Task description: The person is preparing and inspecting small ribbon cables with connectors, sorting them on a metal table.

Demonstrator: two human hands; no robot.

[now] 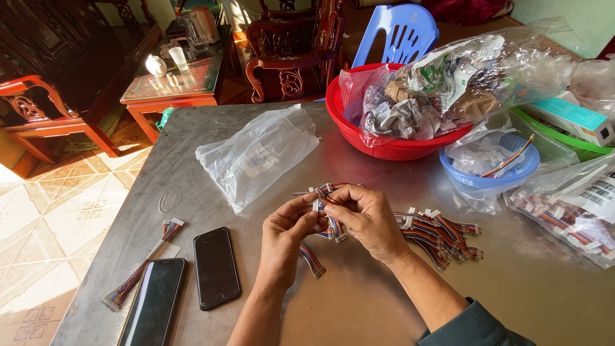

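My left hand (pixel 286 236) and my right hand (pixel 366 219) meet over the middle of a grey metal table (pixel 359 301). Both pinch a short multicoloured ribbon cable (pixel 333 225) with a small white connector between the fingertips. Its striped end hangs below my left hand. More striped cables lie under and behind my fingers. To the right of my right hand lies a pile of the same cables (pixel 442 230).
Two dark phones (pixel 216 267) (pixel 154 301) and a longer ribbon cable (pixel 142 268) lie at the left. A clear plastic bag (pixel 256 154), a red basin (pixel 384 146) full of bagged scraps, a blue basket (pixel 493 176) and a bag of cables (pixel 570 218) stand behind and right.
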